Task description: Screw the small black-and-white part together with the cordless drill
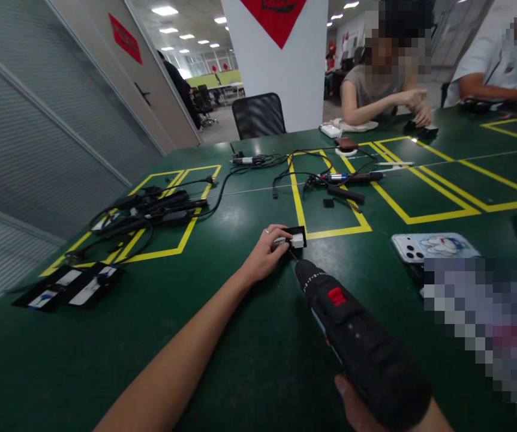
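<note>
My right hand point(358, 408) is wrapped round a black cordless drill point(352, 330) with a red switch on top. Its thin bit points away from me and ends close beside the fingers of my left hand. With those fingers closed and pressed down, my left hand point(267, 255) grips a small white block point(297, 240) on a black square pad point(302, 230). Part of the block is hidden under the fingers. Whether the bit touches the block, I cannot tell.
Black cables and tools point(164, 207) lie at the left, near black-and-white cards point(78, 287). A soldering iron point(352, 177) and corded tool point(247, 160) lie farther back. A phone point(436, 247) is at the right. Across the table point(222, 342), a person point(379, 99) handles small dark parts.
</note>
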Action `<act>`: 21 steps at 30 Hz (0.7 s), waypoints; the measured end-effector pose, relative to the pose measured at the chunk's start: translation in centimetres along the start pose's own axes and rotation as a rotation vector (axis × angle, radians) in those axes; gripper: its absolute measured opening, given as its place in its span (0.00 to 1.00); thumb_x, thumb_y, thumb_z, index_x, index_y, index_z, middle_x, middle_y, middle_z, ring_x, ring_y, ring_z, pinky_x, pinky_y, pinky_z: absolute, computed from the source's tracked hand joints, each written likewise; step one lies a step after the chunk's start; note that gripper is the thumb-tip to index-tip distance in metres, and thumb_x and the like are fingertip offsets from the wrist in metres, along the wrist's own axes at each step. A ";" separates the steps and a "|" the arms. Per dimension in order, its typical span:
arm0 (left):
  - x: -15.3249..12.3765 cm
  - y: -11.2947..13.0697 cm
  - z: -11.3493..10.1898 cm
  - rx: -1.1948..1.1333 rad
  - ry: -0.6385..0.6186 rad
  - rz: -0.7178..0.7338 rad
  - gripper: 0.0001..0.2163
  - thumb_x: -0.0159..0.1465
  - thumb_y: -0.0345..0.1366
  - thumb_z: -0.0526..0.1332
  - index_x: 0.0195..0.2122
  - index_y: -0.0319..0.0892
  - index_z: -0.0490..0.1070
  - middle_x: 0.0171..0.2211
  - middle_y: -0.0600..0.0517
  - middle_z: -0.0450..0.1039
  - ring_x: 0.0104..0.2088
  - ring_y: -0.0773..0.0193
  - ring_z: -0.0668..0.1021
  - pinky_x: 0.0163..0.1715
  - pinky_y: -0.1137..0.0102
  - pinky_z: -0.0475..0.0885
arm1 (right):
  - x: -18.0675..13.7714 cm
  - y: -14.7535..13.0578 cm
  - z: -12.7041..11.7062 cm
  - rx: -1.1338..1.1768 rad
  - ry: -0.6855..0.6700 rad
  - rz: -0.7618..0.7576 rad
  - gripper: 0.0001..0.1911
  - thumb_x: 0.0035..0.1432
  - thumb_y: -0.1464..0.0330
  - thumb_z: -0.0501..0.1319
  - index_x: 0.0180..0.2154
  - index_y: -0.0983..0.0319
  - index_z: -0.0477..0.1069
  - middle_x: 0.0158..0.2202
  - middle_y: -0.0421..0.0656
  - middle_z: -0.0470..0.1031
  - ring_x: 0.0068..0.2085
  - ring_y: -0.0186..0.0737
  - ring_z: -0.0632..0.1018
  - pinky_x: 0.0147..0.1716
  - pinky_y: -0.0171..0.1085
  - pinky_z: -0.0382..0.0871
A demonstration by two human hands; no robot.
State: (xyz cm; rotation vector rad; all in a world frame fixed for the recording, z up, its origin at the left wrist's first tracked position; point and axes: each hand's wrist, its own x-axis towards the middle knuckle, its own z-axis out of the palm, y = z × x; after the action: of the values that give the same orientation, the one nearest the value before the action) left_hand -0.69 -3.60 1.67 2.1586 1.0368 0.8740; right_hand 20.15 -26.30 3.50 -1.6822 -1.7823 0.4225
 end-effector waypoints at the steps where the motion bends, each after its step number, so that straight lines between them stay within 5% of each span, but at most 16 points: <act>1: 0.0 0.0 0.0 0.000 0.001 -0.002 0.08 0.66 0.33 0.54 0.43 0.44 0.71 0.53 0.46 0.65 0.56 0.55 0.67 0.59 0.54 0.61 | 0.1 0.1 0.2 0.002 -0.007 -0.003 0.22 0.46 0.71 0.63 0.46 0.55 0.75 0.44 0.43 0.79 0.46 0.54 0.80 0.46 0.49 0.76; 7: -0.1 0.1 0.0 0.007 0.007 -0.008 0.08 0.66 0.33 0.54 0.43 0.45 0.70 0.53 0.46 0.64 0.56 0.56 0.68 0.59 0.54 0.61 | 0.3 0.6 1.0 0.076 -0.086 -0.005 0.41 0.41 0.75 0.60 0.60 0.58 0.61 0.52 0.47 0.75 0.47 0.52 0.79 0.40 0.42 0.79; 13: 0.0 0.1 0.0 0.006 0.004 -0.004 0.08 0.65 0.33 0.54 0.42 0.44 0.71 0.53 0.46 0.65 0.56 0.56 0.68 0.59 0.54 0.61 | 0.3 0.3 0.3 0.101 -0.125 0.003 0.34 0.39 0.74 0.61 0.53 0.58 0.69 0.52 0.45 0.74 0.50 0.54 0.78 0.43 0.44 0.78; 21: 0.0 0.1 -0.1 0.020 -0.003 0.010 0.08 0.66 0.33 0.54 0.43 0.44 0.71 0.52 0.46 0.65 0.55 0.56 0.68 0.59 0.54 0.61 | 0.6 -1.2 0.3 0.143 -0.012 0.039 0.39 0.45 0.74 0.60 0.61 0.58 0.60 0.47 0.46 0.78 0.44 0.52 0.81 0.39 0.43 0.79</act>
State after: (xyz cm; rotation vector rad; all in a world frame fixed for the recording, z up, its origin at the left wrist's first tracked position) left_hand -0.72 -3.62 1.77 2.1827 1.0376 0.8681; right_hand 19.09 -25.79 4.14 -1.6200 -1.6882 0.5651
